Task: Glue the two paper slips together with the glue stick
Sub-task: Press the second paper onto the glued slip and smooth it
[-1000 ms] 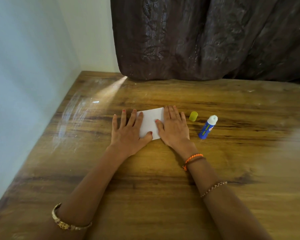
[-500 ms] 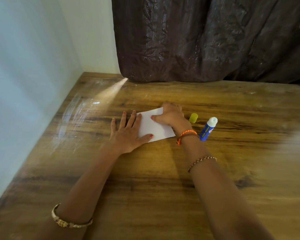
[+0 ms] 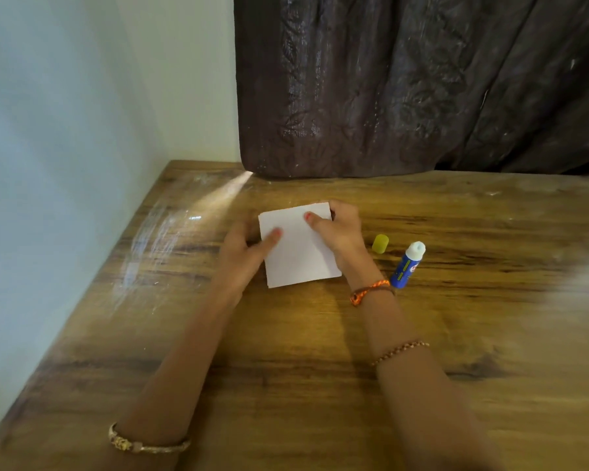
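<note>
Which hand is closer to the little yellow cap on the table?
The right hand. It grips the paper's right edge, just left of the yellow cap but not touching it. The left hand grips the paper's left edge, farther from the cap.

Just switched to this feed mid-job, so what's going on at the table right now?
A person holds a white paper with both hands over the wooden table. The left hand grips its left edge with the thumb on top, and the right hand pinches its far right corner. Whether it is one slip or two stacked cannot be told. The blue glue stick lies uncapped to the right, its yellow cap beside it, neither touched.
</note>
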